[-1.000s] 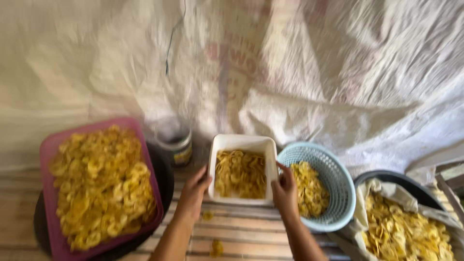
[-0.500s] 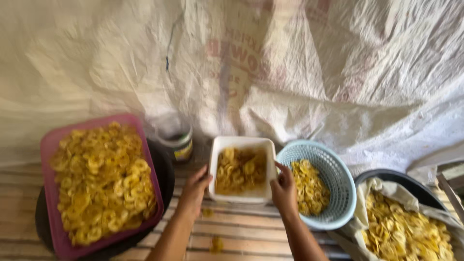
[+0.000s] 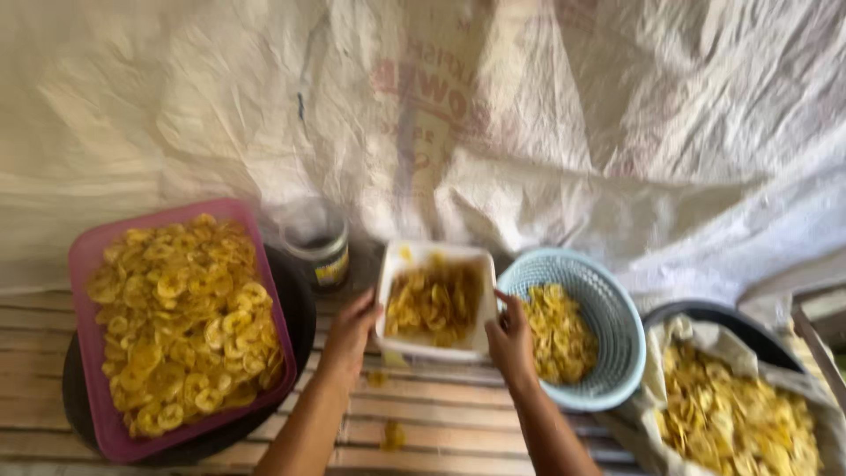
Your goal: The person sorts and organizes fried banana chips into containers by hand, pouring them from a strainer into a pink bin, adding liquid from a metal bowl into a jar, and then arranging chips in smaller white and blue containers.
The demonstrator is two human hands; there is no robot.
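A white rectangular tub (image 3: pixel 394 276) with yellow banana chips (image 3: pixel 434 301) in it sits in the middle, slightly blurred. My left hand (image 3: pixel 351 328) grips its left side and my right hand (image 3: pixel 509 338) grips its right side. The tub looks lifted or tilted a little over the wooden slats. Right of it stands a light blue woven basket (image 3: pixel 619 326) part full of chips. On the left is a pink tray (image 3: pixel 85 261) heaped with chips.
A small jar with a dark lid (image 3: pixel 315 246) stands behind the tub. At the right a dark bowl lined with paper (image 3: pixel 705 339) holds more chips. A few loose chips (image 3: pixel 393 434) lie on the slatted bench (image 3: pixel 441 423). White sacking (image 3: pixel 441 115) hangs behind.
Both hands have kept hold of the white tub, which has shifted and its chips have tossed about. The view has drifted slightly.
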